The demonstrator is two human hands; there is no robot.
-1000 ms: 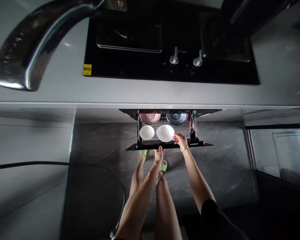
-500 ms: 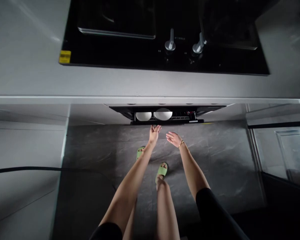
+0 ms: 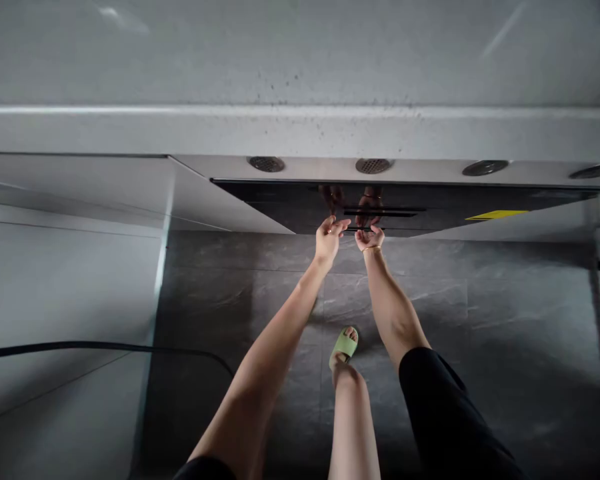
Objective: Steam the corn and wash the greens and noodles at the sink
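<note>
A glossy black drawer front [image 3: 280, 200] sits closed under the counter, and both my hands are mirrored in it. Two dark handle slots [image 3: 385, 213] run across it, one above the other. My left hand [image 3: 330, 237] is at the panel's lower edge, its fingers apart and pointing right. Just to its right, my right hand [image 3: 370, 239] is raised with the fingers loosely bent and apart beside the lower slot. Whether the fingertips touch the panel I cannot tell. Neither hand shows anything held. A thin gold bracelet [image 3: 371, 248] circles the right wrist.
Above the panel juts the pale counter edge [image 3: 205, 130], with round vents [image 3: 266, 164] beneath it. A yellow label [image 3: 497, 215] is on the panel's right side. A black cable [image 3: 95, 345] crosses at left. On the grey tiled floor [image 3: 405, 273] is a foot in a green slipper [image 3: 345, 343].
The drawer with white bowls has gone from open to closed. My hands have moved closer together and up to the panel. The view has moved nearer, and the cooktop has left the picture.
</note>
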